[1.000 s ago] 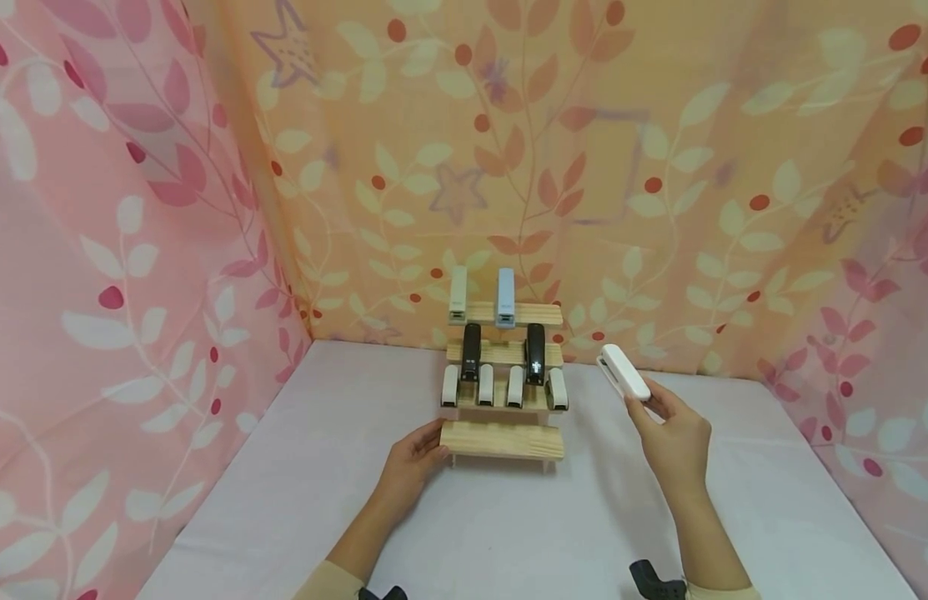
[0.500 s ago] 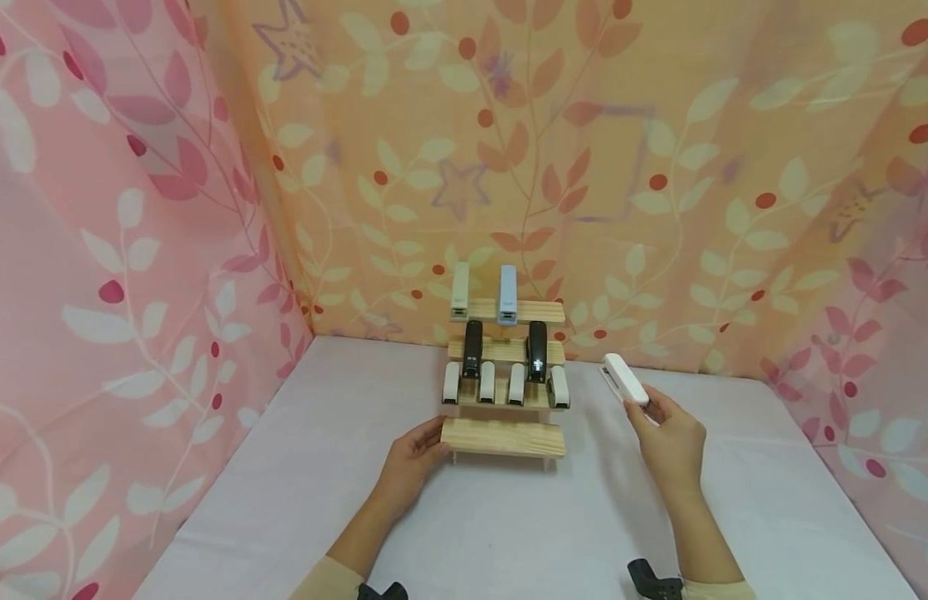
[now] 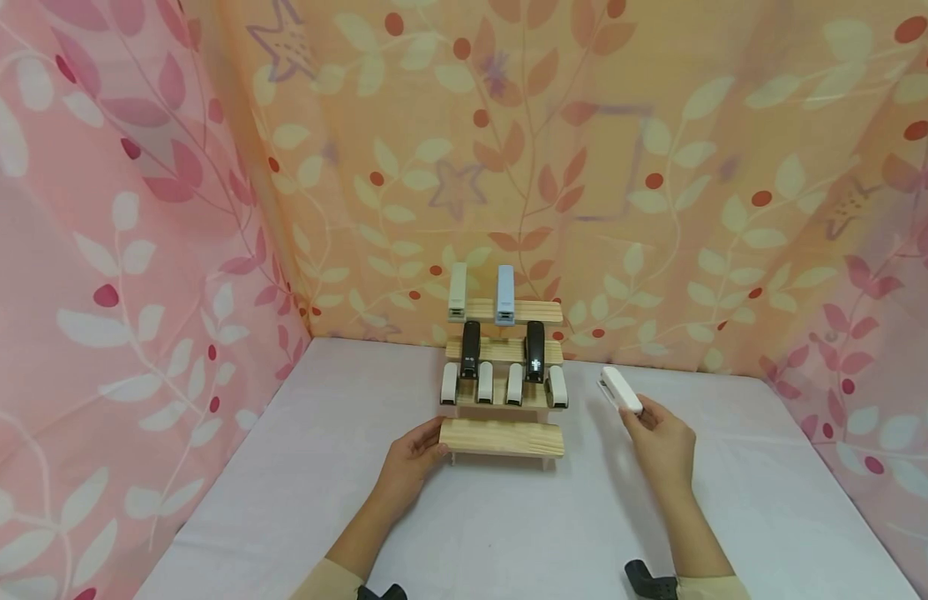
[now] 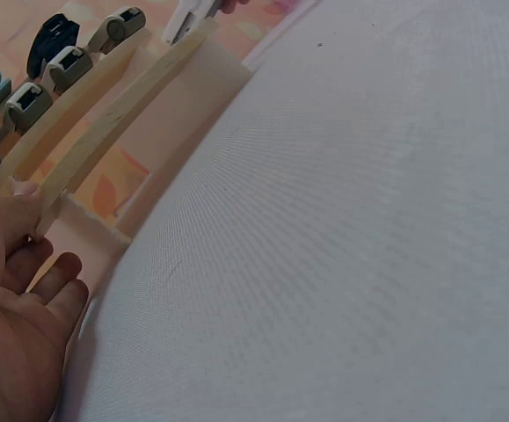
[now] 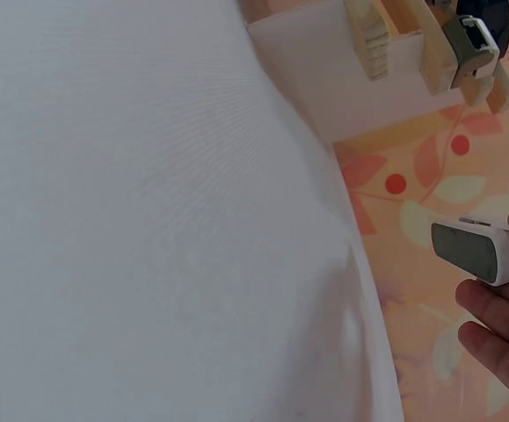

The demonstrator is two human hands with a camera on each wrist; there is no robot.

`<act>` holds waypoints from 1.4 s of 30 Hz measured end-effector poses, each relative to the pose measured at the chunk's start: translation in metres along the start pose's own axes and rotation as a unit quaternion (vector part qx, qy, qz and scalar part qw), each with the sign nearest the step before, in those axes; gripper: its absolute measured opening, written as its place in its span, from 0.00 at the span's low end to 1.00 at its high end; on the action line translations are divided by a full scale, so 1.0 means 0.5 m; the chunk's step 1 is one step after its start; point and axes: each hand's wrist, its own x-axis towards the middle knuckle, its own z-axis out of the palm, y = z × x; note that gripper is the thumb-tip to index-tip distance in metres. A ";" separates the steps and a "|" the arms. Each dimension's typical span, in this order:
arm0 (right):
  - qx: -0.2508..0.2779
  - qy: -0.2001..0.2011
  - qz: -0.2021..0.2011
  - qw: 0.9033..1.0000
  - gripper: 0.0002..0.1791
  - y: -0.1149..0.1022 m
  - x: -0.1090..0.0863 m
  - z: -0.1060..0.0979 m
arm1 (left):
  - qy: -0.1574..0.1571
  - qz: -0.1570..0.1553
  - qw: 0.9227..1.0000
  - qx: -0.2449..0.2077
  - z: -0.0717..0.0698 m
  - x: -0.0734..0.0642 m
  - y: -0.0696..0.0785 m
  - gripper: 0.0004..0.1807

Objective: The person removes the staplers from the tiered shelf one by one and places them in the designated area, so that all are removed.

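My right hand (image 3: 664, 446) pinches a white stapler (image 3: 621, 390) above the table, to the right of a tiered wooden display rack. Seen from the right wrist, the dark grey underside of this stapler (image 5: 467, 251) faces the camera, with thumb and fingers at one end. At the rack's lowest shelf (image 3: 501, 437), my left hand (image 3: 411, 463) grips the left end; in the left wrist view the thumb lies along the board (image 4: 118, 114) and the other fingers curl beside its support. No stapler stands on that lowest shelf.
Higher tiers hold several small white staplers (image 3: 485, 383), two black staplers (image 3: 534, 352), a pale green stapler (image 3: 458, 292) and a light blue stapler (image 3: 505, 293). A white cloth covers the table (image 3: 321, 425). Patterned curtains (image 3: 403, 208) enclose the back and sides.
My right hand has come down a little and slightly left with the white stapler. The left hand keeps its grip on the rack, which stays in place.
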 end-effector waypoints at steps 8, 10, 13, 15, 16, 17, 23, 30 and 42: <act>-0.017 -0.021 0.025 0.999 0.24 0.028 -0.001 0.010 | 0.003 -0.010 1.000 -0.002 -0.001 0.000 0.000 0.32; -0.020 -0.029 0.033 0.999 0.24 0.033 -0.002 0.012 | 0.003 -0.012 1.000 0.001 -0.001 -0.001 0.000 0.32; -0.026 -0.041 0.044 0.998 0.25 0.040 -0.004 0.014 | 0.003 -0.012 1.000 0.002 -0.001 -0.001 0.000 0.32; -0.027 -0.048 0.051 0.997 0.26 0.042 -0.005 0.014 | 0.003 -0.012 1.000 0.004 -0.001 -0.001 0.000 0.31; -0.029 -0.050 0.054 0.997 0.25 0.043 -0.006 0.015 | 0.002 -0.011 1.000 0.003 0.000 -0.001 0.000 0.31; -0.031 -0.052 0.057 0.996 0.25 0.044 -0.007 0.015 | 0.002 -0.011 1.000 0.002 0.000 -0.001 0.000 0.31; -0.049 -0.054 0.063 0.995 0.25 0.052 -0.013 0.024 | -0.001 -0.005 1.000 -0.002 -0.001 -0.002 -0.002 0.31; -0.053 -0.056 0.061 0.995 0.24 0.058 -0.017 0.031 | -0.002 -0.002 1.000 0.000 -0.001 -0.003 -0.002 0.31; -0.092 -0.080 0.060 0.991 0.25 0.063 -0.020 0.038 | -0.002 -0.005 1.000 -0.004 -0.002 -0.002 -0.006 0.31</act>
